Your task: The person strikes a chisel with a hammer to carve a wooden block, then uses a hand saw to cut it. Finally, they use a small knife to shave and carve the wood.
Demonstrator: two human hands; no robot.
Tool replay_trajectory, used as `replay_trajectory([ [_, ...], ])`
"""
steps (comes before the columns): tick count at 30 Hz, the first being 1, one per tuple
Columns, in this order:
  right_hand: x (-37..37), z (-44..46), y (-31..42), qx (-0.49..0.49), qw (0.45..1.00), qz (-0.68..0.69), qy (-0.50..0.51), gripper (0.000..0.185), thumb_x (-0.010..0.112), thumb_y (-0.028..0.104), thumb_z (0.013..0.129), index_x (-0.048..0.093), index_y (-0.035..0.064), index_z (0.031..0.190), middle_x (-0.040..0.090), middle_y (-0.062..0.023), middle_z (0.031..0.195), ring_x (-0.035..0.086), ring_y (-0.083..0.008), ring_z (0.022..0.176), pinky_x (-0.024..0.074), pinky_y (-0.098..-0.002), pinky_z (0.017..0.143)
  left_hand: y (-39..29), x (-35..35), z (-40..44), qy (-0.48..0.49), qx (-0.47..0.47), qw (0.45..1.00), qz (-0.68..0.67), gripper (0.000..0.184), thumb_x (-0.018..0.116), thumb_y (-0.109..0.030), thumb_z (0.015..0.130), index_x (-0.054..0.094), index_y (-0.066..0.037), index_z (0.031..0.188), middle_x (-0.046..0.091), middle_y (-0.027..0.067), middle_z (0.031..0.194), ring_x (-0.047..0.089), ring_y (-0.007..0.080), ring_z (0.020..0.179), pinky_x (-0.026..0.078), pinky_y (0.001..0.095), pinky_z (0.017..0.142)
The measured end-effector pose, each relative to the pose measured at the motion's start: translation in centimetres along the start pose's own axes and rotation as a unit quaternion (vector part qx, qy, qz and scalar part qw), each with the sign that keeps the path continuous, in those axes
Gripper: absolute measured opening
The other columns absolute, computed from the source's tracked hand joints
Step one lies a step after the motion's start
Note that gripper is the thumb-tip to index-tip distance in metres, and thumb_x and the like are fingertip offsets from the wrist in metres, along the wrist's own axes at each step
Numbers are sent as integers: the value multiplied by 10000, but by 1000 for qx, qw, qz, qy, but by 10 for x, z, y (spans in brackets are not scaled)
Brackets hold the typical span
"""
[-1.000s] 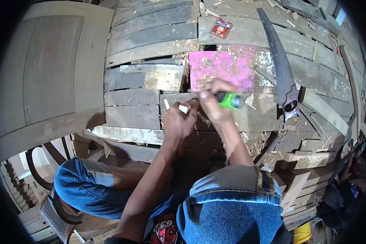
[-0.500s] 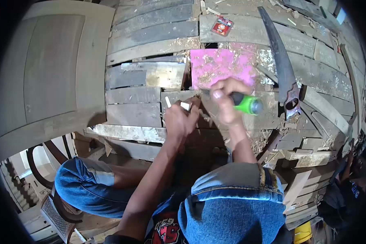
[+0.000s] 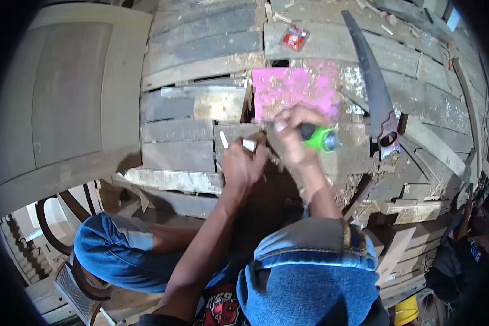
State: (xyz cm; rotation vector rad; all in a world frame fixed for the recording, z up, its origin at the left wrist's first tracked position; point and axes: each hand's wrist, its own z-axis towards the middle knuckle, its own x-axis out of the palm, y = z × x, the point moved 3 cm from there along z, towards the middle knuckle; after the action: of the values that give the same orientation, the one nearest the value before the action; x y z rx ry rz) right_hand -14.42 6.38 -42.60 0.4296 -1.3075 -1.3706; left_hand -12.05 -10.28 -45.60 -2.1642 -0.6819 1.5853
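Observation:
My right hand (image 3: 296, 138) is wrapped round a hand tool with a green and black handle (image 3: 321, 139). The handle's rounded end points right, and the working end is lost in blur toward my left hand. My left hand (image 3: 243, 165) is closed on a small piece with a pale end (image 3: 249, 145), which shows between the fingers; most of it is hidden. Just beyond the left fingers lies a thin white stick (image 3: 224, 139). A pink sheet (image 3: 271, 87) strewn with shavings lies beyond both hands.
A handsaw (image 3: 372, 76) lies to the right on the worn planks. At the back is a small red packet (image 3: 294, 38). A wooden panel door (image 3: 70, 92) stands at left. Gaps run between planks, and my jeans-covered knees (image 3: 315, 266) are close to the work.
My right hand and the green-handled tool have shifted a little left, closer to my left hand. The left hand stays almost in place, with its fingers slightly moved.

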Motion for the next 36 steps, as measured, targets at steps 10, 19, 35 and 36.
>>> replay_trajectory([
  [10, -6, -44, -59, 110, 988, -77, 80, 251, 686, 21, 761, 465, 19, 642, 516, -46, 588, 474, -129, 519, 357, -315, 507, 1, -2, 4, 3, -36, 999, -21, 580, 684, -464, 895, 717, 114, 918, 694, 350, 797, 735, 487, 841, 576, 539, 752],
  [19, -17, 0, 24, 60, 993, 95, 23, 336, 694, 35, 850, 409, 81, 679, 491, -24, 597, 428, -106, 522, 338, -304, 484, 12, 3, 2, 9, -27, 1000, -8, 587, 643, -488, 920, 709, 95, 920, 700, 312, 766, 720, 486, 790, 553, 538, 752],
  [35, -21, 32, 45, 69, 976, 204, 9, 287, 615, 164, 973, 405, 126, 781, 385, 11, 592, 336, -98, 504, 300, -302, 519, 37, -3, 14, -13, -67, 997, -34, 622, 484, -452, 1028, 559, 59, 680, 518, 112, 535, 532, 187, 544, 410, 428, 527],
  [36, -21, 27, 38, 103, 982, 157, -34, 270, 623, 186, 984, 436, 115, 803, 414, 8, 622, 372, -102, 538, 323, -300, 542, 54, -1, 19, -26, -68, 996, -43, 617, 490, -460, 1013, 595, 92, 759, 555, 185, 582, 579, 263, 578, 441, 465, 586],
])
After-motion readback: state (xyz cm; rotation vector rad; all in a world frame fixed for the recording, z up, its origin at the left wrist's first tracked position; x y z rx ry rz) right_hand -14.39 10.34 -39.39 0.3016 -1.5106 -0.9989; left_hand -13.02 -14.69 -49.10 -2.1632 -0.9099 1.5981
